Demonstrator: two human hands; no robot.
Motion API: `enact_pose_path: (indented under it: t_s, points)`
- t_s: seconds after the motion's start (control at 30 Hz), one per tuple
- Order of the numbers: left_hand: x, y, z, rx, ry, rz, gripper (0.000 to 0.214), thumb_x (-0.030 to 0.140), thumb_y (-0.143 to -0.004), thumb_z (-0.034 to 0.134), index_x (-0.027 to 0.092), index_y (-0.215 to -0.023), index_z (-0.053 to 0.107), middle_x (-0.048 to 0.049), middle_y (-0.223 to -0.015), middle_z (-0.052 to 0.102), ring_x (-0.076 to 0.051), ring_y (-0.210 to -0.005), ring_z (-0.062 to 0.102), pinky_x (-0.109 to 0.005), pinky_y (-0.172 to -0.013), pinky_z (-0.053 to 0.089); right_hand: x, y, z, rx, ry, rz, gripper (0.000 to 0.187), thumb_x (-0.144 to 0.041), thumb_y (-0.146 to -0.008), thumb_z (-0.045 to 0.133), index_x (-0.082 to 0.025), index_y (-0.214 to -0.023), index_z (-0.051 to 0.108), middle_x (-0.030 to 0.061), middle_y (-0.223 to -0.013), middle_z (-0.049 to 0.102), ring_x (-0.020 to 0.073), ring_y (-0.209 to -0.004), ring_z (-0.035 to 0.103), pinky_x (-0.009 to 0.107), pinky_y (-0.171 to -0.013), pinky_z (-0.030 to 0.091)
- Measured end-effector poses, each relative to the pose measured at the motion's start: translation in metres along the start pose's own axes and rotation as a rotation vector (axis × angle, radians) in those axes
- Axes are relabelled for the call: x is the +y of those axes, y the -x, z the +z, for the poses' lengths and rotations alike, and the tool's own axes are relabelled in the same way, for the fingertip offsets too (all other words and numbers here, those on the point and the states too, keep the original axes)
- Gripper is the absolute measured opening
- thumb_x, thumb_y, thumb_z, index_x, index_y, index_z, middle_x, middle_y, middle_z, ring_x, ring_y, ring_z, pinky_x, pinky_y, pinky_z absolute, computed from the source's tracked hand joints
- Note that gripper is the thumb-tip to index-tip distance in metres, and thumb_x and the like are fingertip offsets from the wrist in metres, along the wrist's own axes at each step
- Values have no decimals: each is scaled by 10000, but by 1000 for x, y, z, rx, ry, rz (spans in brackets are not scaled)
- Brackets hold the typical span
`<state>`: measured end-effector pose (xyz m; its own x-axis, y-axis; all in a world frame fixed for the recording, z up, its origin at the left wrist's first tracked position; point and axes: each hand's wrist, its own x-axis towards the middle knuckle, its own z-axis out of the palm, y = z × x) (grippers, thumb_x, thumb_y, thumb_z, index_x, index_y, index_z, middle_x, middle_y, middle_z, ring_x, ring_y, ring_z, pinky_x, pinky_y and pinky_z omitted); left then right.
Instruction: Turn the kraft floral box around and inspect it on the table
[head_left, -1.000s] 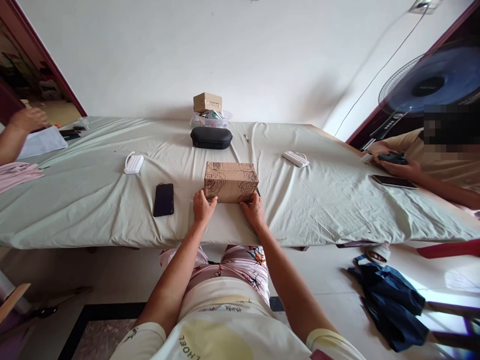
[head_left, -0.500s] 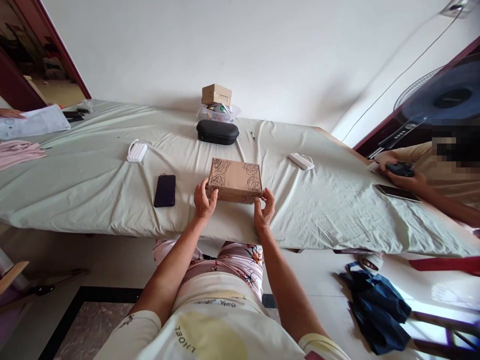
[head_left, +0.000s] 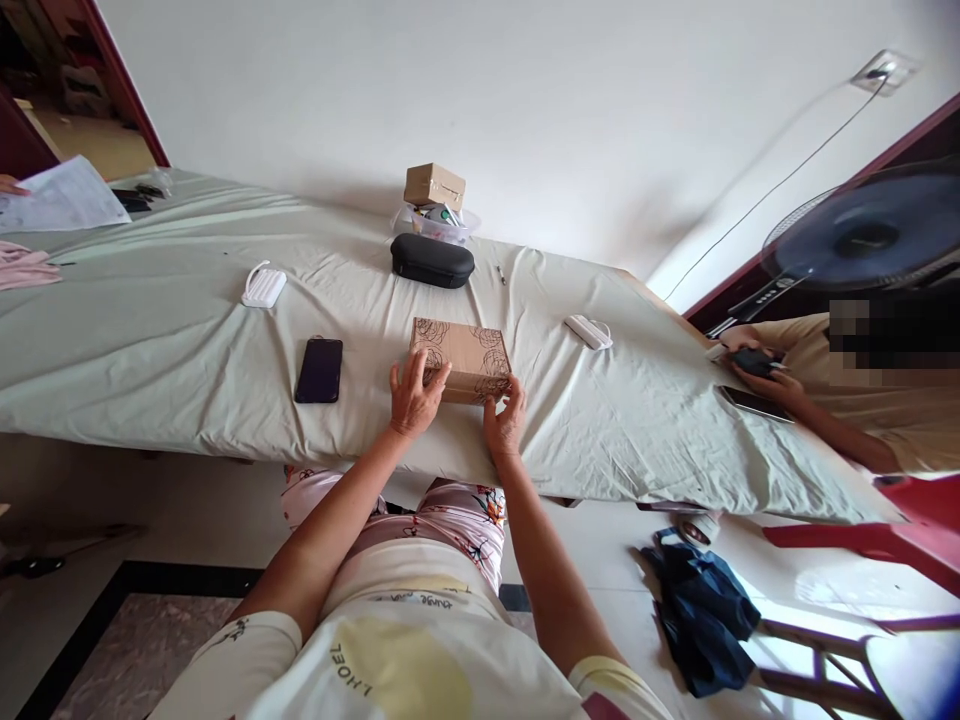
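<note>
A brown cardboard box (head_left: 463,350) with dark scribbled patterns lies flat on the cloth-covered table in front of me. At its left front corner is my left hand (head_left: 417,395), fingers stretched and spread over the edge, thumb apart. My right hand (head_left: 505,415) grips the right front corner, with its thumb by the front face and its fingers at the side. A dark phone (head_left: 319,371) lies to the left of my left hand. Behind the box rests a black zip case (head_left: 433,261).
A small carton (head_left: 435,186) sits on a clear plastic tub (head_left: 472,226) near the wall. White corded devices lie at left (head_left: 264,287) and right (head_left: 589,332). At the right, another person holds a dark object (head_left: 752,361) beside a phone (head_left: 756,403). Papers (head_left: 67,197) are at far left.
My left hand has shifted from the box's left side onto its front left corner, fingers spreading. My right hand stays at the right corner. The view has turned slightly.
</note>
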<state>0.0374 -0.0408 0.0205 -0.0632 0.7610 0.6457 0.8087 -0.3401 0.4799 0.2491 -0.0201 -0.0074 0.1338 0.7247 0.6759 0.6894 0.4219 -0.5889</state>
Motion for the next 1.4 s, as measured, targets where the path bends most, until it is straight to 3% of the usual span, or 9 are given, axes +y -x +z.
enact_pose_path:
  t_s: [0.17,0.37,0.47,0.67,0.9,1.03,1.13,1.27,1.4]
  points:
    - [12,3,3,-110,32,91,518,229,-991,558,303,-1504,586,-165,-1599,537,-331,-1579,380,-663,-1289,177,-4,0,-1,-43,64,-23,642,-293,-948,494,-244,-1573,353,188,-1442,553,311,-1308,572,554,-1048,544]
    - [7,3,5,-132,1,113,529,182,-1024,459,377,-1497,593,-131,-1617,524,-316,-1573,391,-667,-1283,182,-17,1,-5,68,217,-67,523,-352,-976,495,-232,-1484,523,197,-1469,526,357,-1428,481,643,-1176,409]
    - [6,3,4,-147,-21,143,518,181,-1034,454,383,-1489,600,-124,-1625,516,-306,-1577,383,-669,-1278,201,-27,1,-8,10,243,-103,489,-362,-980,510,-242,-1449,579,195,-1546,478,387,-1505,402,691,-1208,322]
    - [5,4,7,-129,-28,156,486,195,-1028,513,388,-1459,625,-118,-1627,514,-315,-1571,395,-680,-1278,217,-48,0,0,-235,243,-191,508,-402,-974,567,-290,-1469,598,152,-1633,447,412,-1581,297,732,-1238,226]
    - [3,5,7,-126,29,147,447,188,-1020,532,378,-1406,652,-57,-1618,527,-282,-1579,387,-669,-1321,140,-54,3,5,-206,305,-186,500,-389,-1020,494,-299,-1506,570,137,-1633,469,375,-1580,322,714,-1266,184]
    - [2,3,0,-146,27,147,508,147,-1019,463,386,-1442,613,-27,-1631,509,-254,-1597,354,-652,-1332,75,-39,9,-17,-134,294,-149,531,-388,-999,517,-265,-1514,539,154,-1616,463,386,-1579,308,708,-1232,280]
    - [2,-1,-5,-177,5,125,490,182,-1013,455,347,-1454,594,-34,-1656,476,-240,-1622,298,-631,-1333,55,-11,23,-46,-84,256,-115,514,-382,-990,506,-219,-1475,552,186,-1540,510,376,-1507,415,670,-1194,369]
    - [-1,-5,-9,-194,-5,27,471,278,-1024,425,341,-1476,543,-17,-1663,445,-233,-1649,215,-611,-1335,73,24,54,-81,-110,281,-25,457,-359,-972,504,-179,-1377,616,181,-1319,652,341,-1285,594,594,-1112,471]
    - [-7,6,-28,-168,18,-131,477,396,-1013,451,330,-1483,503,-46,-1610,499,-219,-1651,204,-565,-1333,157,33,73,-88,-180,341,22,385,-321,-978,473,-182,-1266,687,162,-1210,697,315,-1175,631,532,-1070,493]
